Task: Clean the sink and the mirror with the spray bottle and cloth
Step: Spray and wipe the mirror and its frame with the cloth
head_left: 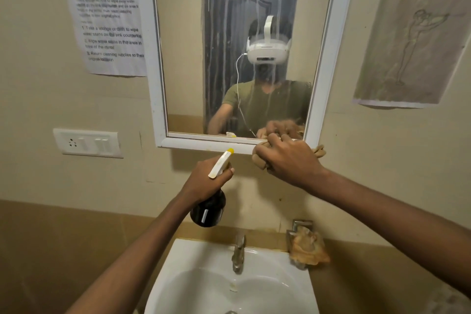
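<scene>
The white sink (193, 275) is nearest, low in the middle, with a metal tap (238, 253) at its far edge. Far behind it, up on the wall, hangs the mirror (239, 33) in a white frame, and wet streaks run down its glass. A printed paper (107, 15) is stuck on the wall to the left of the mirror, and a paper with a drawing (413, 41) hangs to the right. A white switch plate (88, 143) sits on the wall at the lower left of the mirror. The right hand (288, 160) is at the mirror's bottom right corner, and its fingers are curled tight around a tan cloth (318, 151) that touches the frame. The left hand (204, 181) is just left of it, below the mirror, and its fingers are wrapped around the neck of the spray bottle (209, 209). The bottle is dark with a white and yellow top, and it hangs in the air above the sink. A brown crumpled thing (308, 247) lies in a metal holder (302, 225) on the wall to the right of the tap.
</scene>
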